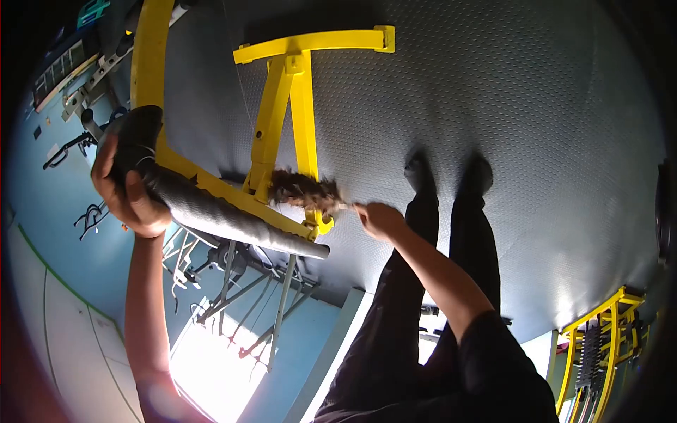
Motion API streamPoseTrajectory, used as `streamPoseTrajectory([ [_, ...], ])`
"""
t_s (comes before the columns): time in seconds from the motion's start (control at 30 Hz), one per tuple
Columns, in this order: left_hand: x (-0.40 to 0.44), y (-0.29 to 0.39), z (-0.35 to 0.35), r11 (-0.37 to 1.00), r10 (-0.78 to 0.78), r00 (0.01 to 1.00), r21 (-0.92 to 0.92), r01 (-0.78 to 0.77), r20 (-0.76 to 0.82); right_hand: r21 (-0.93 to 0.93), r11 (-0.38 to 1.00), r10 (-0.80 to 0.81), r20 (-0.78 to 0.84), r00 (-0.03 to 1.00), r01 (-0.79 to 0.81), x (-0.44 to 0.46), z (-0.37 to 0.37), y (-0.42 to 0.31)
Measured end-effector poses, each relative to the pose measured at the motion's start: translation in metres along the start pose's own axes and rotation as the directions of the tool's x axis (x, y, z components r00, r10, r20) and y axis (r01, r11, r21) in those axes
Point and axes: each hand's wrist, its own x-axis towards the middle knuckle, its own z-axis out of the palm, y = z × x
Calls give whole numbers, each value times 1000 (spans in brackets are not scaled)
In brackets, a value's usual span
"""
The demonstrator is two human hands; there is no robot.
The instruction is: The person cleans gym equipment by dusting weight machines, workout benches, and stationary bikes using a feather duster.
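Note:
A yellow-framed exercise bench with a long dark pad (233, 224) is tilted across the left of the view. My left hand (134, 201) grips the black upper end of the pad, fingers on one side and thumb on the other. In my right hand (381, 220) is the thin handle of a brown feather duster (300, 190). Its feathers lie against the yellow frame (305, 120), close to where the uprights meet the beam under the pad. The frame's crossbar foot (317, 41) is at the top.
My legs and dark shoes (478, 176) are right of the duster, on the textured grey floor (550, 127). Other gym machines (233, 261) stand beyond the pad at lower left, by a bright window (218, 366). A yellow rack (613, 338) is at lower right.

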Motion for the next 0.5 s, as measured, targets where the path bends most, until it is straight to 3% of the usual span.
streamPoseTrajectory([
  [0.07,0,0,1,999,-1,1000,43,0,23,-30,1000,-5,30,1000,5,36,-38,-11],
  [0.13,1,5,1,995,-61,998,76,59,24,91,996,29,-206,978,-10,81,-48,-1],
  [0.17,1,5,0,991,-104,994,89,101,29,166,986,41,-429,902,34,118,-36,10],
  [0.2,0,4,-1,989,-117,993,96,114,26,158,987,35,-419,907,35,125,-43,11],
  [0.3,-1,-4,-11,972,33,993,226,-58,113,125,991,74,-311,948,-36,137,-41,10],
  [0.33,1,-3,-13,970,33,993,234,-60,118,42,998,46,-178,983,-39,134,-27,17],
  [0.43,4,2,-13,975,-51,984,221,12,172,-262,964,99,220,971,-39,109,21,31],
  [0.5,0,1,-6,989,-134,990,63,131,53,-260,961,152,201,968,-97,100,40,32],
])
